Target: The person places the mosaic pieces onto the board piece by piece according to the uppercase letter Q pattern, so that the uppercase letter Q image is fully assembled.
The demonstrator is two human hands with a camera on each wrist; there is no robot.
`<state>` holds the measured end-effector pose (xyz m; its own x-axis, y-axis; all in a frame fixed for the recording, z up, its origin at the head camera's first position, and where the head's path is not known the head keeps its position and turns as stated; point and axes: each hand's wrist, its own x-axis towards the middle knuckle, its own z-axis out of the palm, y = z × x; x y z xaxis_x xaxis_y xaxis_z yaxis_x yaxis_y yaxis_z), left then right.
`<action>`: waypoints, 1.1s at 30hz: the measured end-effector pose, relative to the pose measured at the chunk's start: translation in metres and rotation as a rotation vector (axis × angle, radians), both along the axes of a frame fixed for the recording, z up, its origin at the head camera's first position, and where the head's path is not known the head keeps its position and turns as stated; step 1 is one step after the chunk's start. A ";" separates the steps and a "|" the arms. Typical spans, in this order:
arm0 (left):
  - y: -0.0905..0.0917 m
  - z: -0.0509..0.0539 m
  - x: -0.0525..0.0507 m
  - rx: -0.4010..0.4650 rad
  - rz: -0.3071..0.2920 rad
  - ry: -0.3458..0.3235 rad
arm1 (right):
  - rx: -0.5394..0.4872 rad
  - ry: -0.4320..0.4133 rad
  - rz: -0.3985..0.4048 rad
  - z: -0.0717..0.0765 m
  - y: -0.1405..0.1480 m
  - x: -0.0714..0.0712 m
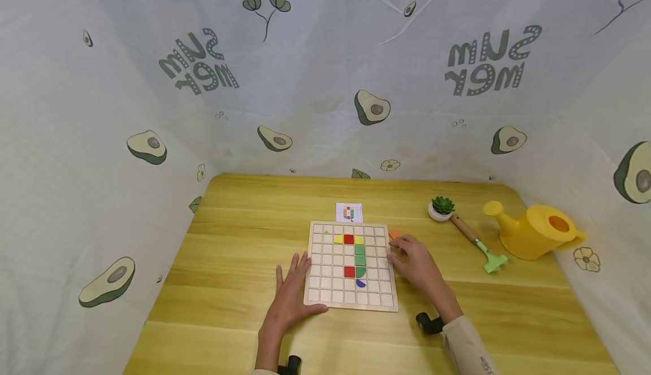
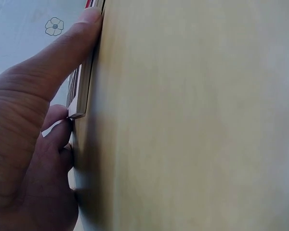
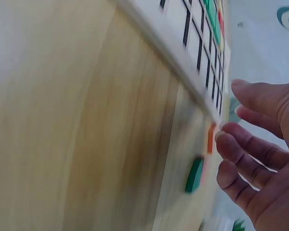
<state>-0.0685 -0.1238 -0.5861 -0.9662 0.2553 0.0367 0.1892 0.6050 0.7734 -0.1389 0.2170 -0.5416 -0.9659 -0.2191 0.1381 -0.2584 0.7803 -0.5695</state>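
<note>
A wooden grid board [image 1: 325, 284] carries red squares [image 1: 348, 239], yellow pieces [image 1: 338, 239], green pieces [image 1: 360, 260] and a blue piece [image 1: 360, 283]. My left hand [image 1: 290, 301] rests at its near left corner, fingers spread along the left side; the left wrist view shows the thumb of this hand [image 2: 33, 101] against the board's edge [image 2: 82, 96]. Beside the right edge is my right hand [image 1: 419, 265], near an orange piece [image 1: 394, 234]. In the right wrist view, that hand [image 3: 265, 149] has loosely bent, parted fingers and no visible piece between them; a green piece [image 3: 194, 174] lies close by.
A small card [image 1: 348, 212] with a coloured pattern lies behind the board. At the right stand a potted succulent [image 1: 441, 208] and a yellow watering can [image 1: 536, 234], with a green-headed garden tool [image 1: 478, 242] between them. Patterned fabric [image 1: 325, 70] hangs behind the table.
</note>
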 end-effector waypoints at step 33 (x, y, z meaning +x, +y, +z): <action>0.002 0.002 -0.001 -0.042 0.017 -0.030 | -0.032 -0.026 -0.024 -0.012 0.063 -0.015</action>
